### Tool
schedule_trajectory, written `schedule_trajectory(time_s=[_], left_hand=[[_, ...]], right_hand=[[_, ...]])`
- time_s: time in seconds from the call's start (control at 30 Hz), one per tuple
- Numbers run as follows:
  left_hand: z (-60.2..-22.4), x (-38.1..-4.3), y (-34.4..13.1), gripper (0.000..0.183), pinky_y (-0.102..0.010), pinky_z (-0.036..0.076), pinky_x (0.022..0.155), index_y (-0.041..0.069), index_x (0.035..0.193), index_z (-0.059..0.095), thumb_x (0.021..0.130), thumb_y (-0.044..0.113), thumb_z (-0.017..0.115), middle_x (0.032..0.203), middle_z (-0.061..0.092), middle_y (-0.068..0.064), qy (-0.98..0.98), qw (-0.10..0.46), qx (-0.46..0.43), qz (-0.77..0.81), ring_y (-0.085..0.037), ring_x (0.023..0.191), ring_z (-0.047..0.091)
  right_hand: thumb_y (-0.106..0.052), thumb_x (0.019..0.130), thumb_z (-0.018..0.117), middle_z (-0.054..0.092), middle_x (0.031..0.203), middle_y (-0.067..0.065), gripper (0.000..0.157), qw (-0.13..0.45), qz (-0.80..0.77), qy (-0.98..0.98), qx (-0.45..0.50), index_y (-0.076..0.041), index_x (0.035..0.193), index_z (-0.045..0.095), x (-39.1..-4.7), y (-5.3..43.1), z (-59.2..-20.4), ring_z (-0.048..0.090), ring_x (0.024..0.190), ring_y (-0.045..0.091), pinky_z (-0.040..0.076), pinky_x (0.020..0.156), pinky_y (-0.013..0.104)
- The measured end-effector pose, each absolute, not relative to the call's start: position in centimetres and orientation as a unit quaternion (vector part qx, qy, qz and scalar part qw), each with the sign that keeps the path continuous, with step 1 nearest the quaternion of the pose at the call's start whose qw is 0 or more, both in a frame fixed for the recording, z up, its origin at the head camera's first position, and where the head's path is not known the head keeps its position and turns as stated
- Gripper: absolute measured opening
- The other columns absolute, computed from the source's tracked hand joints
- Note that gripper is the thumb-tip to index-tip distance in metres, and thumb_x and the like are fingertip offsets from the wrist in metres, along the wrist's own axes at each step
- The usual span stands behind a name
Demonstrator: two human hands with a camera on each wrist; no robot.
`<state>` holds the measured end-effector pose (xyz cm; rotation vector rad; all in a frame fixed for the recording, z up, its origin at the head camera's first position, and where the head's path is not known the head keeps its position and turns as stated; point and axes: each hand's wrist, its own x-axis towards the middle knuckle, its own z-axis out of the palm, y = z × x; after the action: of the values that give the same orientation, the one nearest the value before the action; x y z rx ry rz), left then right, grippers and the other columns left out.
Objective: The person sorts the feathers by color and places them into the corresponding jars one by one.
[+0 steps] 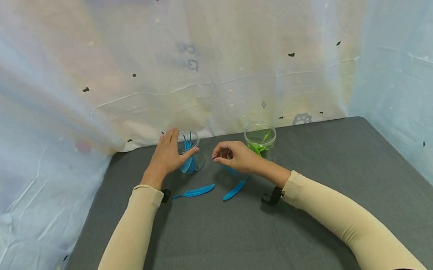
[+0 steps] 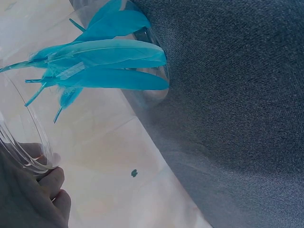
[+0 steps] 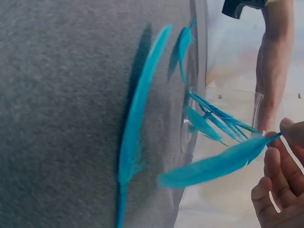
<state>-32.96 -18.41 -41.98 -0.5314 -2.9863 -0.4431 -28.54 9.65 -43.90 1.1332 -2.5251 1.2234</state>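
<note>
My right hand [image 1: 236,156] pinches a blue feather [image 3: 213,164] by its quill, between thumb and fingertips; its vane hangs off to one side. My left hand [image 1: 167,155] holds a clear jar [image 1: 202,160] near its rim, the thumb across the front and the fingers at the far left. Several blue feathers [image 2: 109,54] stand inside this jar, quills up. In the left wrist view, fingertips [image 2: 53,183] show right at the rim. Two more blue feathers lie on the table: a left one [image 1: 199,191] and a right one [image 1: 236,190].
A second clear jar [image 1: 274,139] with green feathers [image 1: 257,149] stands at the back right, beside my right hand. A grey cloth covers the table [image 1: 233,252]. A pale patterned curtain [image 1: 227,92] hangs behind the table and along both sides.
</note>
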Motion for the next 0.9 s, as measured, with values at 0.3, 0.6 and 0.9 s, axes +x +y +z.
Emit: schedule_trajectory(time_s=[0.3,0.6,0.9], left_hand=[[-42.0,-33.0,-18.4,0.108,-0.05,0.0,0.137,-0.002,0.171,0.011,0.103,0.068,0.059,0.177,0.014,-0.025,-0.974,0.035,-0.173,-0.14,-0.041,0.165,0.012],[-42.1,-33.1,-18.4,0.108,-0.052,0.003,0.137,-0.002,0.171,0.012,0.103,0.067,0.059,0.177,0.014,-0.025,-0.974,0.038,-0.172,-0.143,-0.04,0.165,0.012],[-42.0,-33.1,-18.4,0.108,-0.052,0.003,0.137,-0.002,0.171,0.011,0.103,0.068,0.059,0.177,0.014,-0.024,-0.975,0.033,-0.171,-0.14,-0.04,0.165,0.012]], right_hand=[[-0.013,0.103,0.075,0.073,0.106,0.007,0.01,0.092,0.438,-0.84,0.307,-0.009,0.112,0.076,-28.6,9.6,-42.6,0.06,0.078,0.017,0.052,0.07,0.035],[-0.014,0.104,0.074,0.074,0.105,0.008,0.01,0.137,0.455,-0.833,0.283,-0.008,0.111,0.076,-29.3,9.3,-41.1,0.064,0.082,0.02,0.055,0.073,0.034],[-0.01,0.104,0.074,0.072,0.106,0.011,0.011,0.187,0.491,-0.802,0.285,-0.004,0.113,0.076,-29.5,8.8,-39.6,0.062,0.083,0.024,0.055,0.076,0.039]])
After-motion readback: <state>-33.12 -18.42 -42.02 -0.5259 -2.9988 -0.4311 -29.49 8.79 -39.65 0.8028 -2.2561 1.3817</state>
